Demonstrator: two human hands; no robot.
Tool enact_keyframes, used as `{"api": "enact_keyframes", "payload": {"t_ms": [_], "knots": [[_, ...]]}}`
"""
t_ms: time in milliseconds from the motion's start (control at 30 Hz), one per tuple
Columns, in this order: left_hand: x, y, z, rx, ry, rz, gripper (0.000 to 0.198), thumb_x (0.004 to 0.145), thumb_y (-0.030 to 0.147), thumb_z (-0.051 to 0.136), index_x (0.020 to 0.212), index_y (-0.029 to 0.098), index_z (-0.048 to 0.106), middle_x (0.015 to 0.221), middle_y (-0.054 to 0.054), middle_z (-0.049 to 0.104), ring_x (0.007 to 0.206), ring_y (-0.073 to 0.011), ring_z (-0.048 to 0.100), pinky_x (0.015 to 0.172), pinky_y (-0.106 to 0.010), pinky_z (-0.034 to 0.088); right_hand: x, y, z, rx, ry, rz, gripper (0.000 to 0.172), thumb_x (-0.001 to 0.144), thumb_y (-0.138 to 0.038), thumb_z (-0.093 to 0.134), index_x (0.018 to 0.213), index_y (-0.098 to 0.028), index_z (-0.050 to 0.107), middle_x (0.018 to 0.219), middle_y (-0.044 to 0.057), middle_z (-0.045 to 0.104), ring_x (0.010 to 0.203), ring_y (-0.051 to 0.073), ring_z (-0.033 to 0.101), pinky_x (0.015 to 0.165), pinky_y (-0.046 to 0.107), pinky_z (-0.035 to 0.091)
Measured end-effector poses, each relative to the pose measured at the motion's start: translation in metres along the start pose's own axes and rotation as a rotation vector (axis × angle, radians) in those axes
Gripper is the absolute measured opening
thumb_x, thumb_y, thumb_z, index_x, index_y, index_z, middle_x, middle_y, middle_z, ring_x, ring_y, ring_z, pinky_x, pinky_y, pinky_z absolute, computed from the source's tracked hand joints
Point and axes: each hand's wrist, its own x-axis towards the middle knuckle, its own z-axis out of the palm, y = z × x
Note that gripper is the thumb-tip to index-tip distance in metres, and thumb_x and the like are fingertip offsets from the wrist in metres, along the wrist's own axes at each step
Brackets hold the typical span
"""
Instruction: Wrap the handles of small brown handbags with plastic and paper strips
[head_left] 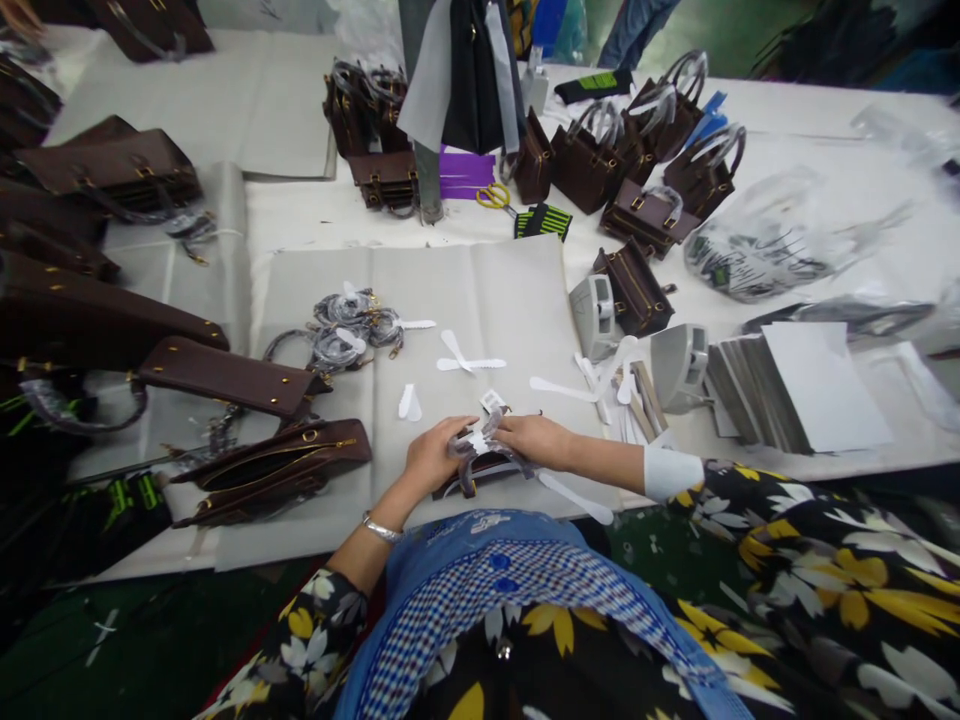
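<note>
A small dark brown handbag [491,474] stands at the table's near edge, right in front of my body. Its handles [465,462] are wrapped in clear plastic. My left hand [439,455] has its fingers curled round the handle on the left side. On the other side my right hand [531,440] pinches the wrapped handle near the top. Between the hands lies a white tag or strip [493,401]. White paper strips [471,364] are scattered beyond the bag. A bundle of plastic-wrapped straps [349,325] sits to their left.
Brown handbags [285,470] crowd the left side, and more bags [589,165] stand at the back right. Two grey tape dispensers [677,368] and a stack of grey sheets [817,385] are on the right. Yellow-handled scissors [493,196] lie near purple strips [465,175].
</note>
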Motion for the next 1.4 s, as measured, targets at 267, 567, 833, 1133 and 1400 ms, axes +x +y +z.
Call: {"api": "enact_keyframes", "payload": {"t_ms": [267, 567, 833, 1133, 1400], "knots": [[-0.008, 0.006, 0.004, 0.088, -0.022, -0.044, 0.043, 0.079, 0.016, 0.054, 0.118, 0.032, 0.061, 0.120, 0.004, 0.066, 0.106, -0.0166, 0.062, 0.087, -0.025, 0.048, 0.000, 0.016, -0.001, -0.232, -0.020, -0.364, 0.028, 0.097, -0.024, 0.042, 0.105, -0.013, 0.066, 0.099, 0.012, 0.068, 0.087, 0.019, 0.062, 0.079, 0.034, 0.049], [-0.009, 0.006, 0.010, 0.161, 0.021, -0.008, 0.044, 0.079, 0.012, 0.052, 0.119, 0.030, 0.059, 0.118, 0.001, 0.066, 0.107, -0.0180, 0.060, 0.092, -0.029, 0.047, -0.006, 0.009, 0.002, -0.324, -0.077, -0.265, 0.031, 0.097, -0.024, 0.039, 0.112, -0.012, 0.063, 0.101, 0.014, 0.066, 0.086, 0.022, 0.063, 0.070, 0.033, 0.051], [-0.048, 0.009, 0.001, 0.230, 0.413, -0.075, 0.046, 0.077, 0.033, 0.069, 0.118, 0.018, 0.057, 0.119, -0.011, 0.063, 0.114, -0.0263, 0.055, 0.101, -0.043, 0.044, -0.013, 0.005, 0.031, 0.161, 0.260, -0.008, 0.026, 0.090, -0.018, 0.052, 0.111, -0.017, 0.068, 0.110, 0.010, 0.068, 0.103, 0.019, 0.062, 0.086, 0.028, 0.048], [-0.046, 0.014, 0.014, 0.335, -0.058, 0.078, 0.037, 0.081, 0.004, 0.049, 0.108, 0.021, 0.067, 0.104, -0.006, 0.072, 0.100, -0.0186, 0.064, 0.089, -0.030, 0.051, -0.015, 0.003, 0.043, 0.223, 0.287, 0.032, 0.018, 0.087, -0.023, 0.059, 0.080, -0.017, 0.074, 0.080, 0.006, 0.073, 0.072, 0.016, 0.065, 0.063, 0.023, 0.041], [-0.045, 0.017, 0.031, 0.262, -0.031, -0.245, 0.027, 0.084, 0.018, 0.053, 0.104, 0.025, 0.070, 0.106, -0.004, 0.073, 0.098, -0.0182, 0.066, 0.083, -0.025, 0.048, -0.002, -0.007, 0.057, 0.076, 0.338, -0.161, 0.022, 0.085, -0.016, 0.053, 0.069, -0.016, 0.068, 0.068, 0.006, 0.068, 0.062, 0.015, 0.058, 0.057, 0.025, 0.034]]}}
